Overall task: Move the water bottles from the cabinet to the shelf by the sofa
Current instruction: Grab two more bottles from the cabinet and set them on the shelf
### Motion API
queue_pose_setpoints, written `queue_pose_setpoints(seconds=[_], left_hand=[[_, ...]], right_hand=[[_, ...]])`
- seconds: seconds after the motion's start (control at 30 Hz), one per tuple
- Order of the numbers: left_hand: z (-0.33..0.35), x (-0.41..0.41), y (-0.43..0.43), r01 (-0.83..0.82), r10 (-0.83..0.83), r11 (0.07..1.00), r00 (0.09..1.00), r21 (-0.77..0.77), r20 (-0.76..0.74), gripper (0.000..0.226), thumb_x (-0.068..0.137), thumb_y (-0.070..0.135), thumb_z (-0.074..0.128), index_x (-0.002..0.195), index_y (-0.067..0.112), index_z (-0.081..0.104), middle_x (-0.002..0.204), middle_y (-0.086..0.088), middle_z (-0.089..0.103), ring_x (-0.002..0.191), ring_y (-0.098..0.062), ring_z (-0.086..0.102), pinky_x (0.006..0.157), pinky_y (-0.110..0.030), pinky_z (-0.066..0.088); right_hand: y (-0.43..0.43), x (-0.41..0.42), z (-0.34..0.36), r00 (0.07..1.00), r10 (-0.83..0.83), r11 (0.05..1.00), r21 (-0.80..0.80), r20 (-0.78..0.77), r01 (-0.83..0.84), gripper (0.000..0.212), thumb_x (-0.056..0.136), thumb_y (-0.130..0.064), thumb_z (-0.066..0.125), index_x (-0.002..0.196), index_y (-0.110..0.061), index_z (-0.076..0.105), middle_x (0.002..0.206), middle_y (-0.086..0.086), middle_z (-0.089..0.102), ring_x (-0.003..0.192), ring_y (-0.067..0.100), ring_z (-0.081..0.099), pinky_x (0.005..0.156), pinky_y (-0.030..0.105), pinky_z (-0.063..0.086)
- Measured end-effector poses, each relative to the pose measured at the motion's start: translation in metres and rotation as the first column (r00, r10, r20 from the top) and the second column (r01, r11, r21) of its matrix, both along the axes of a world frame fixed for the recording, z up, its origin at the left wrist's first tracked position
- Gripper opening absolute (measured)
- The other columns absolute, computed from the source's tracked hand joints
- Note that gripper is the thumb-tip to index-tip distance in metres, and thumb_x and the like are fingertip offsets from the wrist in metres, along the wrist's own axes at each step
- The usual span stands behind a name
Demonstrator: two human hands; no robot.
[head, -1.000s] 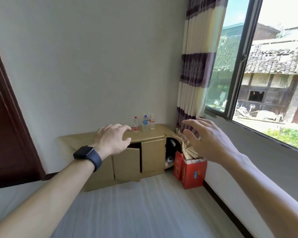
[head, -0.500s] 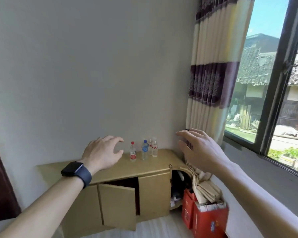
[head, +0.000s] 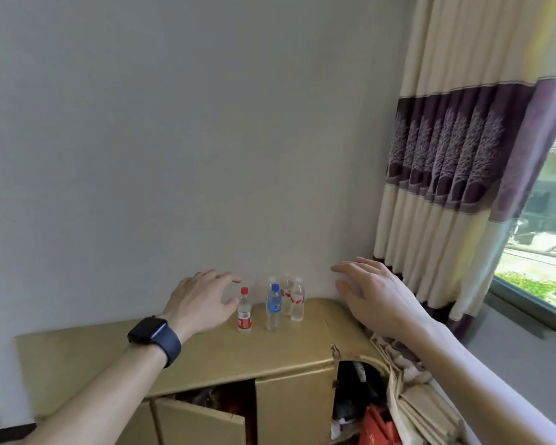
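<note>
Several small water bottles stand upright on top of the low tan cabinet (head: 109, 354) against the wall. A red-capped bottle (head: 244, 311) with a red label is leftmost. To its right is a blue-capped bottle (head: 273, 308), with clear bottles (head: 297, 300) behind and beside it. My left hand (head: 203, 301), wearing a dark watch on the wrist, hovers just left of the red-capped bottle with fingers spread, holding nothing. My right hand (head: 374, 297) reaches in from the right with fingers extended, also holding nothing, a short way from the clear bottles.
One cabinet door (head: 199, 422) hangs ajar below, and the rounded right end is open with clutter inside. Folded cardboard (head: 421, 412) and a red box (head: 376, 428) stand beside it. A striped curtain (head: 446, 187) and a window (head: 540, 261) fill the right side.
I have come closer to the cabinet, so it and the bottles look larger. Both hands have reached forward toward the bottles, the left one now right beside the red-capped bottle.
</note>
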State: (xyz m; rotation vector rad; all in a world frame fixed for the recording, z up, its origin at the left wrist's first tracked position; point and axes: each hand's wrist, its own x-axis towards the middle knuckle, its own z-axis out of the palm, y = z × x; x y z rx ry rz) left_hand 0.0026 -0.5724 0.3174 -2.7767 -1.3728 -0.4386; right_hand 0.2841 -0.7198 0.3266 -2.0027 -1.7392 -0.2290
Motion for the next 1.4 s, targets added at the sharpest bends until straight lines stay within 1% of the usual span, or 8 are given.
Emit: queue_pose_setpoints(seconds=[0.3, 0.53, 0.73, 0.83, 1.03, 1.23, 1.3, 1.4], left_hand=[[-0.047, 0.100, 0.191, 0.084, -0.093, 0.987, 0.993, -0.138, -0.067, 0.045, 0.096, 0.040, 0.045, 0.140, 0.035, 0.045, 0.145, 0.009, 0.048, 0.128, -0.017, 0.048, 0.101, -0.034, 0.042], [-0.111, 0.178, 0.285, 0.116, -0.142, 0.957, 0.986, -0.267, -0.083, 0.043, 0.097, 0.038, 0.043, 0.140, 0.037, 0.045, 0.142, 0.009, 0.049, 0.125, -0.016, 0.049, 0.100, -0.034, 0.043], [-0.144, 0.241, 0.363, 0.076, -0.116, 0.937, 0.989, -0.342, -0.097, 0.045, 0.096, 0.042, 0.047, 0.141, 0.036, 0.043, 0.142, 0.007, 0.048, 0.125, -0.018, 0.049, 0.099, -0.035, 0.043], [-0.161, 0.266, 0.400, 0.044, -0.088, 0.927, 0.991, -0.372, -0.101, 0.045, 0.096, 0.040, 0.047, 0.140, 0.036, 0.043, 0.142, 0.006, 0.048, 0.124, -0.019, 0.049, 0.098, -0.035, 0.044], [-0.204, 0.320, 0.471, 0.037, -0.131, 0.894, 0.974, -0.446, -0.183, 0.049, 0.095, 0.045, 0.047, 0.142, 0.035, 0.040, 0.139, 0.000, 0.051, 0.120, -0.023, 0.052, 0.096, -0.038, 0.045], [-0.254, 0.377, 0.540, 0.058, -0.247, 0.863, 0.915, -0.502, -0.319, 0.051, 0.098, 0.043, 0.043, 0.147, 0.037, 0.029, 0.136, -0.006, 0.048, 0.122, -0.028, 0.048, 0.093, -0.040, 0.043], [-0.269, 0.387, 0.555, 0.075, -0.297, 0.860, 0.878, -0.506, -0.376, 0.052, 0.098, 0.041, 0.045, 0.147, 0.037, 0.029, 0.135, -0.006, 0.046, 0.122, -0.027, 0.047, 0.090, -0.038, 0.043], [-0.289, 0.396, 0.570, 0.115, -0.377, 0.843, 0.823, -0.526, -0.425, 0.042, 0.100, 0.037, 0.043, 0.141, 0.032, 0.035, 0.128, -0.007, 0.050, 0.113, -0.027, 0.051, 0.077, -0.034, 0.040]], right_hand=[[0.147, 0.086, -0.049, 0.994, -0.088, 0.989, -0.126, -0.058, 0.080, 0.039, 0.099, -0.049, 0.040, 0.137, -0.043, 0.048, 0.138, -0.023, 0.051, 0.144, 0.006, 0.023, 0.113, 0.026, 0.030], [0.251, 0.149, -0.120, 0.987, -0.095, 0.962, -0.267, -0.130, 0.057, 0.042, 0.096, -0.046, 0.047, 0.137, -0.041, 0.049, 0.140, -0.023, 0.050, 0.141, 0.007, 0.029, 0.111, 0.032, 0.035], [0.346, 0.201, -0.181, 0.985, -0.075, 0.899, -0.438, -0.154, 0.000, 0.054, 0.089, -0.053, 0.037, 0.136, -0.031, 0.052, 0.135, -0.005, 0.055, 0.132, 0.020, 0.042, 0.102, 0.040, 0.045], [0.392, 0.220, -0.212, 0.981, -0.053, 0.843, -0.535, -0.186, -0.056, 0.060, 0.087, -0.056, 0.035, 0.142, -0.032, 0.045, 0.142, -0.003, 0.052, 0.135, 0.020, 0.042, 0.107, 0.039, 0.042], [0.481, 0.233, -0.247, 0.982, -0.011, 0.754, -0.646, -0.189, -0.116, 0.060, 0.095, -0.041, 0.048, 0.151, -0.028, 0.030, 0.148, 0.003, 0.044, 0.134, 0.028, 0.042, 0.109, 0.042, 0.038], [0.553, 0.232, -0.290, 0.989, -0.058, 0.664, -0.745, -0.135, -0.063, 0.070, 0.097, -0.048, 0.045, 0.152, -0.047, 0.002, 0.161, 0.008, 0.015, 0.133, 0.038, 0.042, 0.105, 0.051, 0.039], [0.569, 0.232, -0.297, 0.996, -0.038, 0.629, -0.776, -0.078, -0.037, 0.061, 0.100, -0.048, 0.039, 0.152, -0.044, 0.008, 0.158, 0.007, 0.021, 0.126, 0.037, 0.047, 0.098, 0.047, 0.044], [0.584, 0.229, -0.301, 1.000, 0.011, 0.634, -0.773, 0.021, 0.009, 0.045, 0.103, -0.037, 0.037, 0.147, -0.030, 0.028, 0.135, 0.008, 0.044, 0.111, 0.033, 0.054, 0.081, 0.040, 0.043]])
